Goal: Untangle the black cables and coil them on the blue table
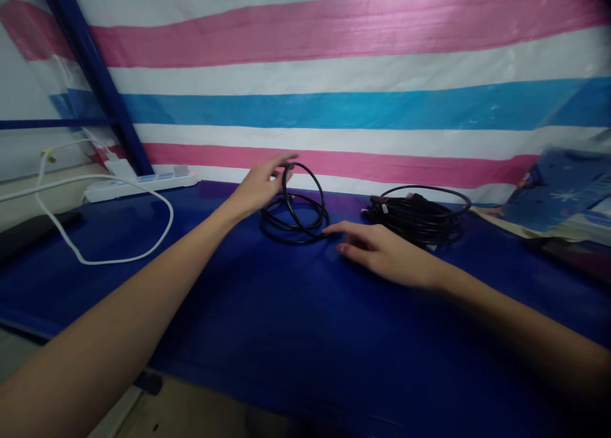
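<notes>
A small coil of black cable (296, 214) lies on the blue table (267, 310), with one loop standing up. My left hand (260, 186) reaches to that raised loop, fingers stretched out and touching it at the top. My right hand (382, 250) lies flat on the table with fingers spread, its fingertips at the near right edge of the coil. Neither hand grips anything.
A larger bundle of black cable (420, 216) lies to the right. A white power strip (143, 183) with a white cord (119, 234) sits at the back left. A blue patterned bag (558, 193) is at the far right. A striped sheet (334, 88) hangs behind.
</notes>
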Tool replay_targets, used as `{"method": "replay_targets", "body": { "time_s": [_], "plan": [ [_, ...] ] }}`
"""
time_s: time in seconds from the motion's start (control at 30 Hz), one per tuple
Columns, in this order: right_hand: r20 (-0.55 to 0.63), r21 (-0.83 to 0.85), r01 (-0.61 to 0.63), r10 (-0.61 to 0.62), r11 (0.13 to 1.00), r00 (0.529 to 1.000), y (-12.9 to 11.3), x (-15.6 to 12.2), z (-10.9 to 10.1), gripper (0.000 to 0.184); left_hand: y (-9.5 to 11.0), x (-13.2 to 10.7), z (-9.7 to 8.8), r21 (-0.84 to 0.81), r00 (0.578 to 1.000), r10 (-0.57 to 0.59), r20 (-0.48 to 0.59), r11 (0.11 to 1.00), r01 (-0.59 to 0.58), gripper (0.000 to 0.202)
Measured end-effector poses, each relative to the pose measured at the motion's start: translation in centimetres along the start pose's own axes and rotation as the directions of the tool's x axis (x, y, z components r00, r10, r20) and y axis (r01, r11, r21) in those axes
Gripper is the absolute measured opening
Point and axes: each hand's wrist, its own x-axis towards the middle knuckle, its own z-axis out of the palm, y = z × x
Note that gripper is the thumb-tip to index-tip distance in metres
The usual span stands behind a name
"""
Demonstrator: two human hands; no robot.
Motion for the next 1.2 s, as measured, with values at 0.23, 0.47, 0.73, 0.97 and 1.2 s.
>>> {"method": "replay_targets", "body": {
  "time_s": [0.23,0.47,0.73,0.97,1.2],
  "plan": [
    [-0.007,0.192,-0.047,0.049,0.98,0.999,-0.2,-0.1,0.5,0.034,2.2,-0.4,0.0,0.477,0.963,0.217,0.16,0.837,-0.268,0.038],
    [-0.045,0.753,-0.1,0.203,0.65,0.978,-1.3,0.1,0.3,0.053,4.9,-1.4,0.9,0.393,0.953,0.137,0.272,0.888,-0.24,0.039],
    [-0.311,0.824,0.045,0.386,0.564,0.869,-1.4,0.2,-1.2,0.011,6.5,-2.5,2.9,0.219,0.908,0.398,0.129,0.882,-0.417,0.043],
    [-0.293,0.803,0.127,0.2,0.583,0.935,-2.3,-0.5,-1.7,0.018,5.0,-1.2,1.2,0.54,0.932,0.36,-0.045,0.794,-0.28,0.027],
    [-0.256,0.767,0.191,0.02,0.613,0.966,-3.0,-1.0,-1.2,0.028,6.6,-1.3,0.8,0.355,0.998,0.039,-0.05,0.935,-0.019,0.043]
  ]
}}
